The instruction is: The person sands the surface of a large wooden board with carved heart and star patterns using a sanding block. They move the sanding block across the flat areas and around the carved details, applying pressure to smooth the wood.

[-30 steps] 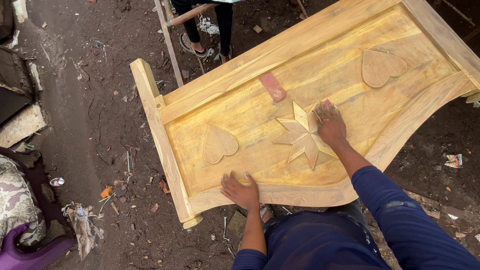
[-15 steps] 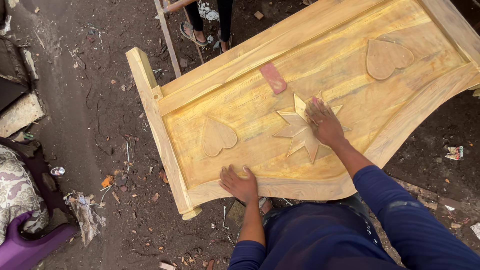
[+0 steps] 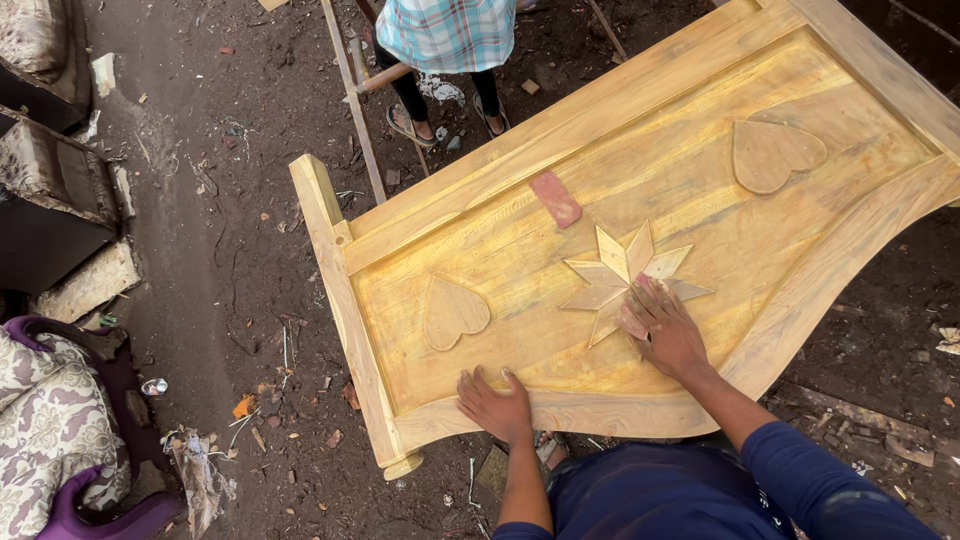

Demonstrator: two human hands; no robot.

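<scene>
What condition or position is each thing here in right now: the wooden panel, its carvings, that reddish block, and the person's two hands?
Wooden panel: lying flat, unpainted.
Star carving: partly covered by right hand.
Heart carvings: uncovered.
Reddish block: lying loose on panel.
Right hand: pressed flat on star.
Left hand: resting on panel's near edge.

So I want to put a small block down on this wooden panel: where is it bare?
Bare wood lies between the left heart and the star, and between the star and the right heart. It is crowded around the star, where the right hand and red pad sit.

Yellowish carved wooden headboard (image 3: 600, 200), lying flat
</scene>
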